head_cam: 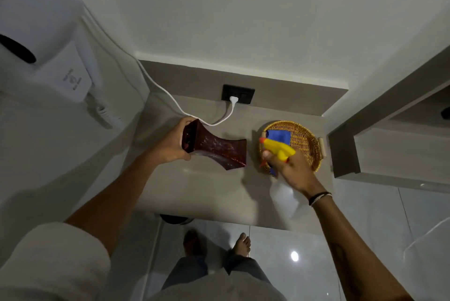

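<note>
Far left of the vase, a white wall dryer (pixel 41 40) hangs, and its cord (pixel 170 98) runs down to pass just behind the vase's near end. Your left hand (pixel 170 144) grips the vase (pixel 219 152) by that end, with the thumb over the top edge and the fingers curled underneath. The vase lies on its side, dark red and glossy, and seems lifted off the counter (pixel 207 193) below it. Behind the vase, a black outlet (pixel 238 94) holds the cord's plug.

Just right of the vase, the spray bottle (pixel 280 148) points its orange nozzle towards it. Your right hand (pixel 294 171) wraps around the bottle's neck with one finger forward by the trigger. I cannot tell whether that finger is pressing. Further right of the vase sits a wicker basket (pixel 306 140) with a blue cloth (pixel 280 136) in it, partly under the bottle.

Watch three things:
- **Slipping:** you hold the vase by one end only, so its free end pulls down. Once the surface is wet, it could slide out of your fingers and hit the counter.
- **Overspray:** mist that goes past or over the vase would drift towards the plug and outlet behind it.
- **The cord:** it lies close to your left thumb. Turning the vase could snag it.
</note>
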A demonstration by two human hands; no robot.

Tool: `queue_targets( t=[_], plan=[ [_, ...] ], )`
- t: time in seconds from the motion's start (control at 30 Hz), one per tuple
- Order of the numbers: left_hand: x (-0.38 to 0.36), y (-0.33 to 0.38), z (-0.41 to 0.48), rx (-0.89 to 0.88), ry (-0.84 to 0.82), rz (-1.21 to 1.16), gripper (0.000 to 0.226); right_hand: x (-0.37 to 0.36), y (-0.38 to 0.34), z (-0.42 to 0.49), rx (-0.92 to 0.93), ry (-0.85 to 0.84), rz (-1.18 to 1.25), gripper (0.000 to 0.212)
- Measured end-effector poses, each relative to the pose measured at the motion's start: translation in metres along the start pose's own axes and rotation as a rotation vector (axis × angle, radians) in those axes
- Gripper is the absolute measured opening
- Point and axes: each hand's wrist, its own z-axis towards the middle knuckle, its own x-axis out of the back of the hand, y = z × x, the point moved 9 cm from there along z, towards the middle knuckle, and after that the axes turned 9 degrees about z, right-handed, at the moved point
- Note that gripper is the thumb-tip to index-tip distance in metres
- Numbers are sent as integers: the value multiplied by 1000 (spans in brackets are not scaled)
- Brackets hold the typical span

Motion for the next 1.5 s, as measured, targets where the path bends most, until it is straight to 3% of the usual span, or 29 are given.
queue_targets(
  t=[0.33,0.6,0.97,1.17,1.37,1.43,1.5],
  plan=[
    [-4,-5,2,-11,-13,-59,120,-99,-4,23,-72,-202,158,45],
    [-4,-1,-3,-33,-20,-52,113,-110,-7,44,23,-148,10,54],
    [-2,11,1,-78,20,25,113,-93,-4,38,8,-101,2,48],
    [7,5,0,110,81,-160,109,-70,6,25,-47,16,83,44],
    [7,3,8,272,134,-63,75,-59,22,17,-119,66,125,34],
    [6,-1,8,295,129,-97,80,-56,24,16,-126,72,128,36],
    [4,-1,7,265,86,-100,103,-54,25,16,-130,69,130,39]
  ],
)
